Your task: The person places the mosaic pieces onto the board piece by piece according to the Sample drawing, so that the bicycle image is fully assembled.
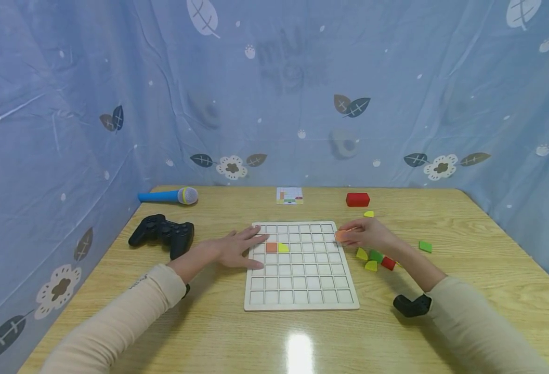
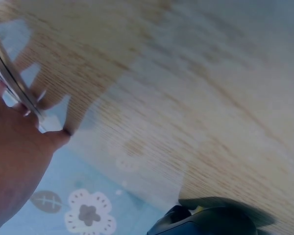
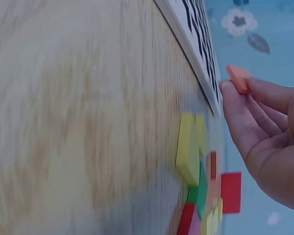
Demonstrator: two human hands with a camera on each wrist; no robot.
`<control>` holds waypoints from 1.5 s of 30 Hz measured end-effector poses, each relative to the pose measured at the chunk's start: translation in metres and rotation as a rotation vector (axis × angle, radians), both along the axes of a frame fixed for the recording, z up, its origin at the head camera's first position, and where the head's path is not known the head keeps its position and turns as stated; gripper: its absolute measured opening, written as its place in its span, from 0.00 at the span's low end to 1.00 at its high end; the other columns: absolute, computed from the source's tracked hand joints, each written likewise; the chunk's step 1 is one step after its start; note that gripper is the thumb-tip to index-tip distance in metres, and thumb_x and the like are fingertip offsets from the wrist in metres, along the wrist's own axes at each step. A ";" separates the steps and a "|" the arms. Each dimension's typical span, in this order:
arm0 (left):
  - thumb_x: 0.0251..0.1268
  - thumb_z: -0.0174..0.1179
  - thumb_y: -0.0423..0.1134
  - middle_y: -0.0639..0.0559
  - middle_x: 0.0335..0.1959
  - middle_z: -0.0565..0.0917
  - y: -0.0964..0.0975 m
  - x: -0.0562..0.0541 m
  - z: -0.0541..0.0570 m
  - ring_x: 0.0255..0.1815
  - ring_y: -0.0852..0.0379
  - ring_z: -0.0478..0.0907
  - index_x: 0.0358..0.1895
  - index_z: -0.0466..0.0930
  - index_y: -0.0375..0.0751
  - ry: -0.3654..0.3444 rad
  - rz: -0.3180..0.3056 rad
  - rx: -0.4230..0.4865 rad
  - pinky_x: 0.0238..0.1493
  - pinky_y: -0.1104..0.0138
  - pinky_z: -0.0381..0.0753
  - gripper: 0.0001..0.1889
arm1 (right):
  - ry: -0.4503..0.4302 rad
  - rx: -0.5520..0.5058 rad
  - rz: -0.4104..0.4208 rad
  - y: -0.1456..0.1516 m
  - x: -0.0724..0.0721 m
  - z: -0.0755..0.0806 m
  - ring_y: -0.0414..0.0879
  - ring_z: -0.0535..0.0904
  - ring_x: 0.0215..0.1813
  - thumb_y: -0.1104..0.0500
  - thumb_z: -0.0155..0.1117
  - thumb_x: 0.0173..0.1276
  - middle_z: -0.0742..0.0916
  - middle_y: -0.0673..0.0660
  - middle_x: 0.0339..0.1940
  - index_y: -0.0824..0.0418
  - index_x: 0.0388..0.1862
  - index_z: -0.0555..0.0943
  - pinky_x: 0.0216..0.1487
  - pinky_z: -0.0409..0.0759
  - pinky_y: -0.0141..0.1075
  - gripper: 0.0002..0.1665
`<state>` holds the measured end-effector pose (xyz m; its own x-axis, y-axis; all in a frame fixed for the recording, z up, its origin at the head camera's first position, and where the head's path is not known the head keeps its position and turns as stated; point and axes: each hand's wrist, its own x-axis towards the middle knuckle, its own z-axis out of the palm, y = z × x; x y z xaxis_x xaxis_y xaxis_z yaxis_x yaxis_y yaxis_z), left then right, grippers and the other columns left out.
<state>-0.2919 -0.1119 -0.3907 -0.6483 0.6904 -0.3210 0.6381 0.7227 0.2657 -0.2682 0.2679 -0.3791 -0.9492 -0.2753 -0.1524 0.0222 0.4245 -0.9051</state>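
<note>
A white square grid board (image 1: 299, 297) lies in the middle of the table. On it, an orange square tile (image 1: 272, 248) and a yellow quarter-round tile (image 1: 283, 248) sit side by side in the upper left cells. My left hand (image 1: 237, 248) rests with spread fingers over the board's left edge. Between thumb and fingertips, my right hand (image 1: 368, 234) pinches another orange tile (image 3: 238, 78), held up at the board's upper right edge. Below that hand lie yellow quarter-round tiles (image 1: 361, 254), a green block (image 1: 376, 255) and a red block (image 1: 389, 263).
A black game controller (image 1: 162, 232) and a blue toy microphone (image 1: 167, 196) lie at the left. At the back are a small printed card (image 1: 289, 196) and a red block-shaped piece (image 1: 357, 200). A green tile (image 1: 426, 246) lies to the right.
</note>
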 end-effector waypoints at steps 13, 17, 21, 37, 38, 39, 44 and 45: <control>0.64 0.48 0.68 0.48 0.77 0.37 0.001 0.004 0.005 0.76 0.50 0.30 0.78 0.41 0.56 -0.001 0.006 0.002 0.70 0.45 0.36 0.44 | -0.068 -0.051 0.114 -0.043 0.008 0.002 0.50 0.84 0.43 0.66 0.62 0.67 0.85 0.61 0.45 0.73 0.56 0.78 0.45 0.81 0.40 0.19; 0.64 0.48 0.68 0.48 0.77 0.36 0.001 0.004 0.003 0.76 0.50 0.30 0.78 0.41 0.56 -0.002 0.009 0.002 0.70 0.45 0.36 0.45 | -0.103 -0.072 0.137 -0.056 0.008 -0.001 0.51 0.85 0.41 0.66 0.62 0.67 0.86 0.61 0.42 0.72 0.55 0.79 0.44 0.82 0.42 0.18; 0.63 0.48 0.69 0.50 0.77 0.36 0.001 0.004 0.002 0.76 0.51 0.30 0.78 0.41 0.57 -0.006 0.019 -0.001 0.70 0.46 0.35 0.45 | -0.129 -0.069 0.121 -0.072 0.008 -0.002 0.49 0.85 0.36 0.66 0.65 0.65 0.87 0.59 0.37 0.70 0.51 0.81 0.41 0.82 0.40 0.16; 0.63 0.47 0.70 0.51 0.77 0.36 0.003 0.003 0.003 0.76 0.52 0.30 0.77 0.40 0.59 0.005 0.031 -0.018 0.70 0.48 0.36 0.45 | -0.205 -0.108 0.081 -0.126 0.009 -0.006 0.48 0.85 0.35 0.69 0.63 0.65 0.86 0.59 0.35 0.70 0.50 0.82 0.39 0.83 0.38 0.14; 0.63 0.47 0.70 0.51 0.77 0.36 0.002 0.002 0.003 0.76 0.52 0.30 0.77 0.40 0.59 0.004 0.030 -0.017 0.70 0.48 0.36 0.45 | -0.204 -0.105 0.080 -0.129 0.009 -0.007 0.47 0.85 0.34 0.68 0.64 0.65 0.86 0.59 0.35 0.69 0.50 0.82 0.39 0.83 0.38 0.14; 0.63 0.47 0.70 0.51 0.77 0.36 0.002 0.002 0.002 0.76 0.52 0.30 0.77 0.40 0.59 0.004 0.029 -0.017 0.70 0.47 0.36 0.45 | -0.203 -0.107 0.080 -0.131 0.009 -0.007 0.47 0.85 0.34 0.68 0.64 0.65 0.86 0.59 0.35 0.69 0.50 0.82 0.38 0.83 0.38 0.14; 0.63 0.47 0.70 0.52 0.77 0.35 0.002 0.002 0.002 0.76 0.53 0.29 0.77 0.40 0.59 0.005 0.027 -0.020 0.70 0.47 0.36 0.45 | -0.179 -0.102 0.081 -0.141 0.008 -0.009 0.46 0.85 0.31 0.67 0.65 0.65 0.87 0.58 0.33 0.69 0.49 0.82 0.36 0.83 0.36 0.14; 0.63 0.47 0.70 0.52 0.77 0.35 0.002 0.002 0.002 0.76 0.52 0.29 0.77 0.40 0.59 0.007 0.026 -0.022 0.70 0.47 0.36 0.45 | -0.178 -0.103 0.078 -0.142 0.008 -0.010 0.45 0.85 0.31 0.67 0.65 0.65 0.87 0.58 0.33 0.70 0.49 0.81 0.36 0.83 0.36 0.14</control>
<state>-0.2902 -0.1103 -0.3891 -0.6683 0.6661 -0.3311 0.6208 0.7447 0.2450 -0.2597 0.1255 -0.3890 -0.8849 -0.3701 -0.2829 0.1560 0.3367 -0.9286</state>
